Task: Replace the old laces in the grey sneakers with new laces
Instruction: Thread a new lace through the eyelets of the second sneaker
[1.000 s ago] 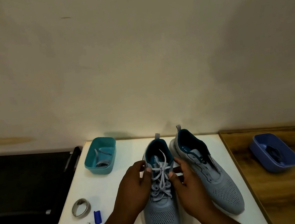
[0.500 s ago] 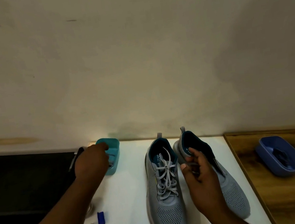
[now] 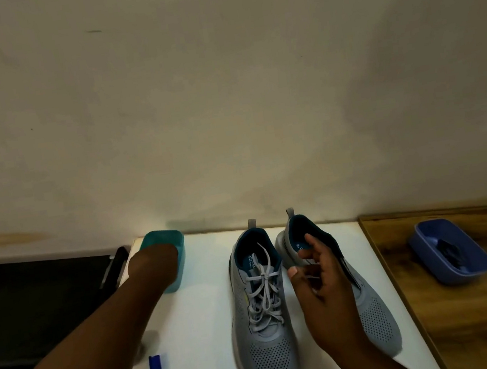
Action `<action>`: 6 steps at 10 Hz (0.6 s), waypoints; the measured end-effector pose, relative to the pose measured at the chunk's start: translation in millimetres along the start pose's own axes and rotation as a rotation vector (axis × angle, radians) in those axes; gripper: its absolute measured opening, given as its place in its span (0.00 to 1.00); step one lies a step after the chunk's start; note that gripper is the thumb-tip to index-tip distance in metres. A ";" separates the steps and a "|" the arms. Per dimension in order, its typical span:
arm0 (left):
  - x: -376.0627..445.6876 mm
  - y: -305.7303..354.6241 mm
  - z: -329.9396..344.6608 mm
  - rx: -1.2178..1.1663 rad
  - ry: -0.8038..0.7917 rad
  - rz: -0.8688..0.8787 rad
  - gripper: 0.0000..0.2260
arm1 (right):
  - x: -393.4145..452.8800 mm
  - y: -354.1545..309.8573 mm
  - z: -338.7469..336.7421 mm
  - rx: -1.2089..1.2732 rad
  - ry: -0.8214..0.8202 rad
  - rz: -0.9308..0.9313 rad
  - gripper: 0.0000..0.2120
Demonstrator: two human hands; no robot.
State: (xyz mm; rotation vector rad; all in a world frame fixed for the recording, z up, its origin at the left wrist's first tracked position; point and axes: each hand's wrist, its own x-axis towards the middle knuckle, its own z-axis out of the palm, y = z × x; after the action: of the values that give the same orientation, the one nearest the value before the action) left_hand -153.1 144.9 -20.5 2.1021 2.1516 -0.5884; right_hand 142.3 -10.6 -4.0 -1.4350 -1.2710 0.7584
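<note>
White tabletop (image 3: pixel 204 315): since a moment ago my left hand (image 3: pixel 153 267) sinks into the teal plastic tub (image 3: pixel 179 246), fingers hidden, grip unclear. My right hand (image 3: pixel 321 282) hovers loosely curled, empty, over the unlaced grey mesh sneaker (image 3: pixel 377 319).

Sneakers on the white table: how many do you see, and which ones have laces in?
2. The left sneaker stands mid-table, laced with light grey laces. The right sneaker sits beside it, partly behind the right hand; no laces show on it.

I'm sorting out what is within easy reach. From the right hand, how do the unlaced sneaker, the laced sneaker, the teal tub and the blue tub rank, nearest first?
From the right hand:
1. Unlaced sneaker, directly under it.
2. Laced sneaker, just left.
3. Blue tub, right, on the wooden surface.
4. Teal tub, far left, at the left hand.
</note>
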 end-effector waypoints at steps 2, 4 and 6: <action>-2.2 -6.4 -12.9 -0.088 0.065 0.026 0.09 | 0.7 -2.6 -0.3 0.015 0.002 0.011 0.29; -36.0 -17.7 -47.0 -0.420 0.391 0.000 0.06 | -4.5 -9.2 -7.9 0.018 0.032 0.019 0.28; -128.3 -5.1 -120.7 -1.133 0.610 0.126 0.04 | -14.1 -45.8 -21.6 -0.007 0.083 -0.015 0.27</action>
State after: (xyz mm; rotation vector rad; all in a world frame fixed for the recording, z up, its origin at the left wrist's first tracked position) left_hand -125.4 62.4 132.7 1.7359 1.7624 1.1556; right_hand 144.7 -34.2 43.0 -1.4467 -1.2208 0.6785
